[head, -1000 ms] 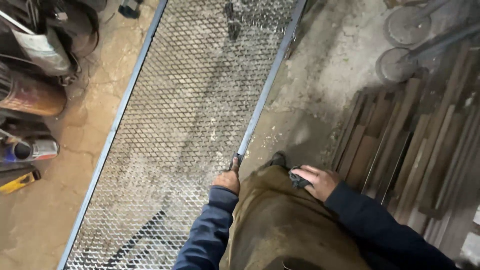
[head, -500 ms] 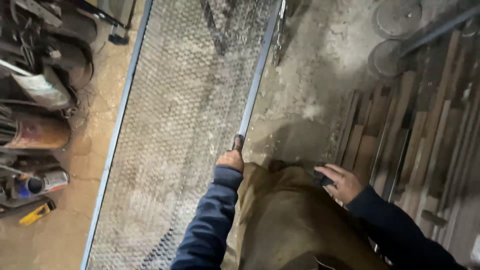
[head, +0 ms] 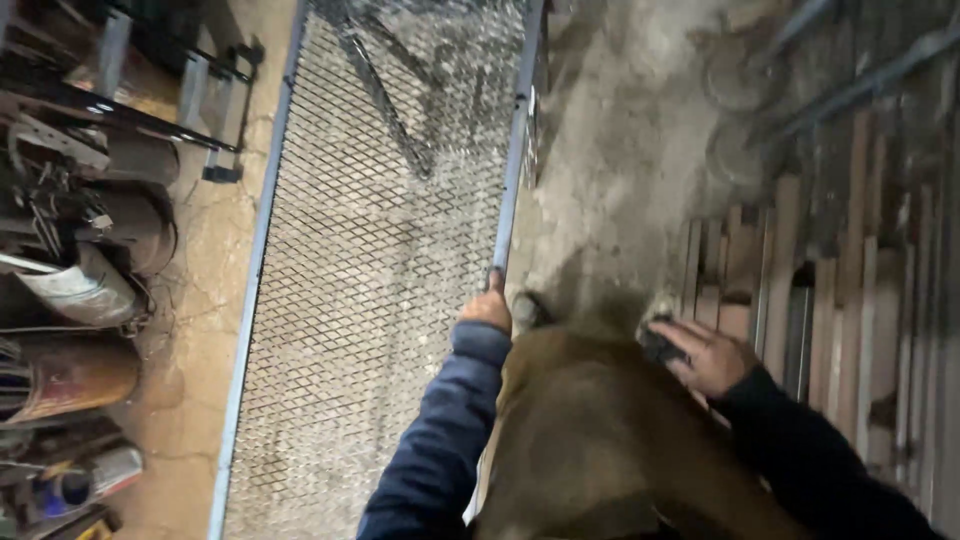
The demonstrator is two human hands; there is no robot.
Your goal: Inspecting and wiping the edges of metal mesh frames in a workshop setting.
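A long metal frame filled with expanded mesh [head: 380,260] lies in front of me, with a blue-grey rail on each long side. My left hand [head: 487,305], in a dark blue sleeve, grips the right rail [head: 512,170] of that frame. My right hand [head: 705,352] rests at my hip on brown trousers and closes on a small dark object [head: 658,340] that I cannot identify. The toe of my shoe [head: 528,308] shows just right of the left hand.
Rusty cylinders and pipes [head: 70,290] lie piled along the left on cracked concrete. A black metal stand [head: 215,110] sits at the upper left. Wooden and metal bars [head: 830,290] are stacked on the right. Dusty concrete floor [head: 620,160] runs between frame and bars.
The view has swung so the frame now runs nearly straight up the picture. My left hand keeps its grip on the rail. My right hand stays at my hip.
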